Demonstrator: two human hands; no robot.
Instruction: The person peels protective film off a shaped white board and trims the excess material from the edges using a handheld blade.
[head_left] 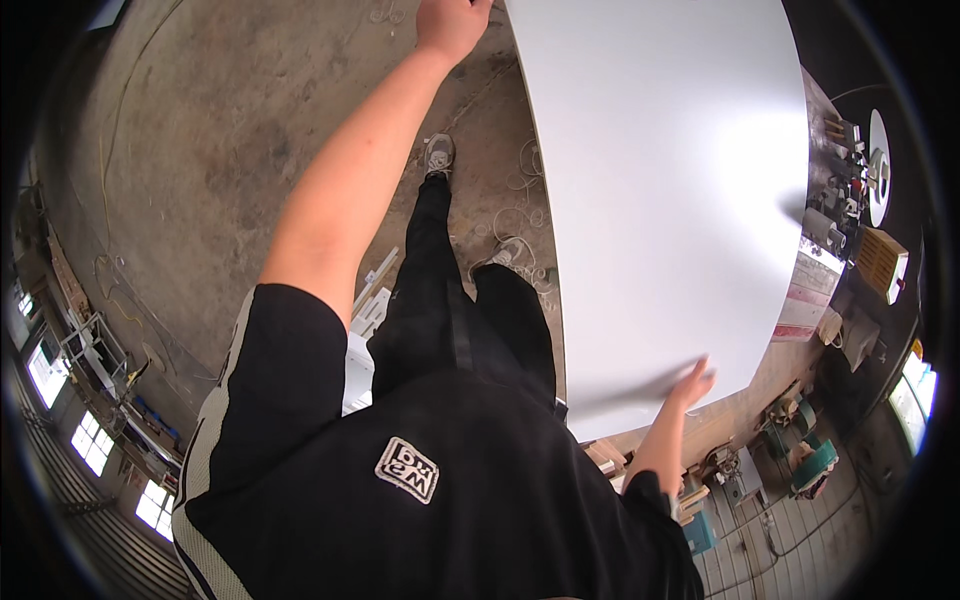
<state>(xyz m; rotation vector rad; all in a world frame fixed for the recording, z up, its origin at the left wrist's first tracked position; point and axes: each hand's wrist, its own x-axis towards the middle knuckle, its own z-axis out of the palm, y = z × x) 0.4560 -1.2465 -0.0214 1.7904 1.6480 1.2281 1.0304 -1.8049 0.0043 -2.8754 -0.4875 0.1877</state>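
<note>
A large, smooth white panel (640, 220) stretches from beside my waist to the top of the head view, with a bright reflection at its right side. My right hand (692, 384) is at the panel's near edge, its wrist crossing that edge. A thumb or finger shows on top of the white face; the other fingers are mostly hidden, and the hand looks closed on the edge. Stretched far forward, my left hand (455, 28) is curled beside the panel's far left edge. The picture's top cuts off part of it, so what its fingers hold does not show.
My shoes (438, 155) stand on a stained concrete floor (230, 130), near loose pale cord (520, 220). Tools and small machines (845, 190) line the right, with a wooden box (881, 262). Behind on the right is a green machine part (815, 465); metal frames (100, 350) stand left.
</note>
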